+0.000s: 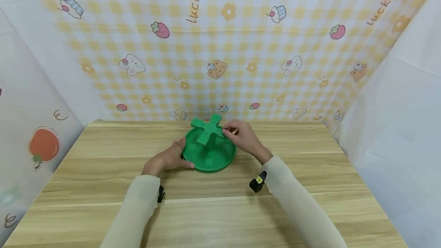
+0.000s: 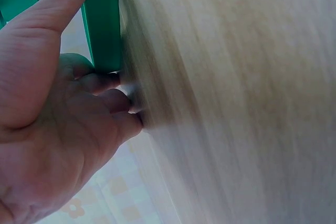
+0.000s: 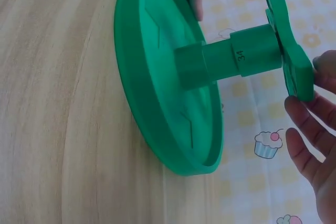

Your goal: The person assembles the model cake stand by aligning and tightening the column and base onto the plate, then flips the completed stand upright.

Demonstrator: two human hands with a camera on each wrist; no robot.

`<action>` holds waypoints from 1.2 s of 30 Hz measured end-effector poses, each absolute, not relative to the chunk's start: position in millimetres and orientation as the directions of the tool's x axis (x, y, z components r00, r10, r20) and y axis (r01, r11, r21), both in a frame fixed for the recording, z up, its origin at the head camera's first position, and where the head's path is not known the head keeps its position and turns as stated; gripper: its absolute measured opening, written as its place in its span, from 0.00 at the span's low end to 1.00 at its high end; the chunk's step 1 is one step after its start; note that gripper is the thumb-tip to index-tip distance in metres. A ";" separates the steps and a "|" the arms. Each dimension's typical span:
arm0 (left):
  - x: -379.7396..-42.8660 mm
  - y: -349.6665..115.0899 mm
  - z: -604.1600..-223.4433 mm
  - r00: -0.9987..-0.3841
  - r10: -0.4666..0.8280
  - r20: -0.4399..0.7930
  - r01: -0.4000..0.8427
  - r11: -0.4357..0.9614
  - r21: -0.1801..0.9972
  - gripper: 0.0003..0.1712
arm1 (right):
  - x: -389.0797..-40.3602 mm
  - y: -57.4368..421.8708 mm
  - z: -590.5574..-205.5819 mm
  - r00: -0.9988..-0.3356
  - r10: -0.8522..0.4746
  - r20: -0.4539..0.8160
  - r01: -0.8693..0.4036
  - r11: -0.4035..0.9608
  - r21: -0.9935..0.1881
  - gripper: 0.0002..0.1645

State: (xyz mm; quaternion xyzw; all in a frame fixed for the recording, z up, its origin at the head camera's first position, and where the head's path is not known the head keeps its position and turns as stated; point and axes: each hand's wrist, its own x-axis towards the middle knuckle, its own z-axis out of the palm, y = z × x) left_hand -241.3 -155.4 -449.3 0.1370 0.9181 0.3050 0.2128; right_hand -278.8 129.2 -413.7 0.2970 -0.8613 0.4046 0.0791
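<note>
A shallow green round base (image 1: 208,169) with a raised rim lies on the table. From its middle rises a stepped green post (image 3: 220,60) marked 34, seen in the right wrist view. A green cross-shaped piece (image 1: 209,128) sits on top of the post, its arms spread above the base. My left hand (image 1: 168,159) grips the base's left edge; in the left wrist view the thumb lies over the rim (image 2: 103,30) and the fingers bend at its outer side. My right hand (image 1: 242,137) pinches the right arm of the cross between thumb and fingers.
The wood-grain table (image 1: 206,217) ends at the back against a yellow checked cloth (image 1: 220,49) printed with small pictures. White cloth sides (image 1: 406,118) stand at left and right. A black wrist camera (image 1: 257,182) hangs by the right sleeve.
</note>
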 end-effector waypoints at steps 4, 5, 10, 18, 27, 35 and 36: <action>-240.7 -155.3 -448.6 -0.869 0.380 -0.316 0.116 0.778 0.617 0.68 | -275.2 128.0 -415.1 -0.799 -0.464 0.383 -0.587 0.461 -0.666 0.08; -240.8 -155.3 -448.6 -0.869 0.380 -0.317 0.115 0.779 0.617 0.68 | -274.4 127.6 -415.4 -0.795 -0.470 0.383 -0.590 0.455 -0.666 0.08; -241.3 -155.1 -447.5 -0.872 0.380 -0.309 0.116 0.774 0.623 0.69 | -272.9 125.8 -415.0 -0.788 -0.448 0.423 -0.605 0.433 -0.668 0.09; -240.9 -155.5 -448.0 -0.872 0.381 -0.309 0.117 0.774 0.623 0.68 | -282.4 126.1 -413.3 -0.855 -0.356 0.377 -0.512 0.463 -0.724 0.24; -239.8 -155.8 -448.3 -0.871 0.386 -0.305 0.118 0.766 0.632 0.68 | -284.4 125.8 -414.7 -0.876 -0.430 0.218 -0.416 0.447 -0.792 0.32; -240.0 -155.3 -447.9 -0.874 0.388 -0.292 0.126 0.762 0.635 0.69 | -283.0 130.6 -417.2 -0.882 -0.401 0.248 -0.438 0.501 -0.746 0.26; -240.0 -155.2 -447.8 -0.874 0.388 -0.292 0.126 0.762 0.635 0.69 | -282.7 130.9 -417.2 -0.883 -0.398 0.250 -0.439 0.507 -0.742 0.24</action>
